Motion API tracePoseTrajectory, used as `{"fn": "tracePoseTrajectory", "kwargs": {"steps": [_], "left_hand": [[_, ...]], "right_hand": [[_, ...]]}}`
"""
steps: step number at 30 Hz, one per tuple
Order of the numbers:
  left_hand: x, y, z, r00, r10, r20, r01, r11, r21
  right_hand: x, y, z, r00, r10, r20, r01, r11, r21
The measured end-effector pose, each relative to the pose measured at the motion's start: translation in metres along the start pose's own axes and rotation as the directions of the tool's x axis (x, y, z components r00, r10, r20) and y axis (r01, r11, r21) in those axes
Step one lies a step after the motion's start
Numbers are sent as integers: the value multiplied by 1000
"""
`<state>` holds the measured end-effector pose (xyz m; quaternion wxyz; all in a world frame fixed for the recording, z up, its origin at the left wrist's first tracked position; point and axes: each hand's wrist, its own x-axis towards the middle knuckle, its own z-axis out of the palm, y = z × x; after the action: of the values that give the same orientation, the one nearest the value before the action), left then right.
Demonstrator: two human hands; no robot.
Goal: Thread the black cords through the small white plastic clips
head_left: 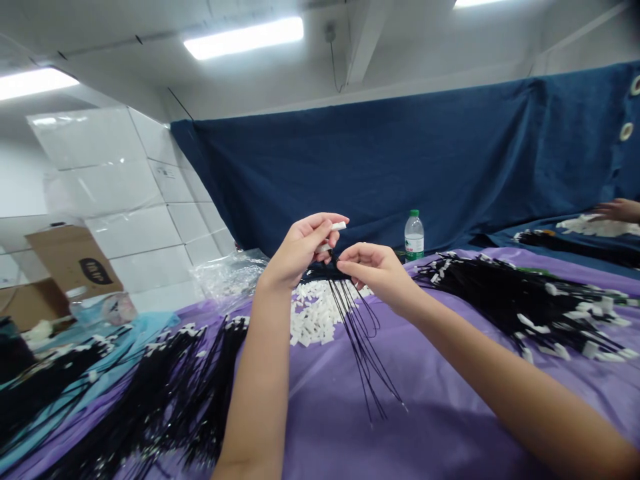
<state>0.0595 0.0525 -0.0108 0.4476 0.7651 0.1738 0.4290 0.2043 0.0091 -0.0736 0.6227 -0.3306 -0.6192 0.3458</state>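
Note:
My left hand [306, 247] is raised over the table with its fingers closed on small white connectors [339, 227]. One connector pokes out between thumb and index finger, another shows lower down. Right beside it, my right hand [373, 268] pinches the upper part of several thin black wires [353, 327]. Their loose ends hang down over the purple cloth, and one wire bends into a loop. Which hand bears most of the bundle is partly hidden by the fingers. Behind and below the hands lies a pile of loose white connectors [315, 317].
Bundles of black wires with white ends lie at left [165, 373] and right [520, 293] on the purple cloth [345, 440]. A green-capped bottle [414, 237] stands behind. Clear plastic [233, 277], a cardboard box [75, 260] and white cartons are left. Another person's hand [620, 210] shows far right.

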Motion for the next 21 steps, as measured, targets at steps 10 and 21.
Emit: {"fn": "tracePoseTrajectory", "kwargs": {"steps": [10, 21], "left_hand": [[-1, 3, 0, 999, -38, 32, 40, 997, -59], [0, 4, -5, 993, -120, 0, 119, 985, -123]], "right_hand": [[-2, -13, -9, 936, 248, 250, -296, 939, 176], [5, -42, -52, 970, 68, 235, -214, 703, 678]]}}
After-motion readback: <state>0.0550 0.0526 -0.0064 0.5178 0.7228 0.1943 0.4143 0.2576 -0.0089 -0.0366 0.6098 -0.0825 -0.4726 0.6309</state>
